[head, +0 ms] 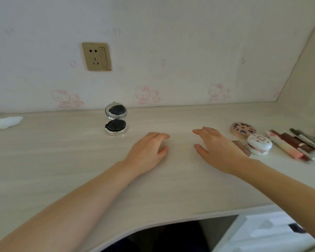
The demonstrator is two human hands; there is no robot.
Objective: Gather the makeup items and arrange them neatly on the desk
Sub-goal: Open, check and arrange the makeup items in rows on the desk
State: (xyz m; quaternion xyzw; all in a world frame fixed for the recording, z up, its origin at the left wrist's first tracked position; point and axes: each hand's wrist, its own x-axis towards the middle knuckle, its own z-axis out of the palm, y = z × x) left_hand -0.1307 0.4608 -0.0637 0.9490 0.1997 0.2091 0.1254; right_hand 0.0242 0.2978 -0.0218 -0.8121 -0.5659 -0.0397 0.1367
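Both the left hand (149, 150) and right hand (216, 148) lay flat with nothing in their grip on the pale wooden tabletop (62, 160), while the open silver round compact (116, 118) sat far from the messy pile of makeup sticks and little round pots (273, 140), so tidying looked barely begun.

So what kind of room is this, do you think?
Probably a bedroom with a dressing desk. The wall has pale cartoon-cat wallpaper, an open mirror compact stands on the light wooden desk, and more makeup, like a round white compact, lies at the right.
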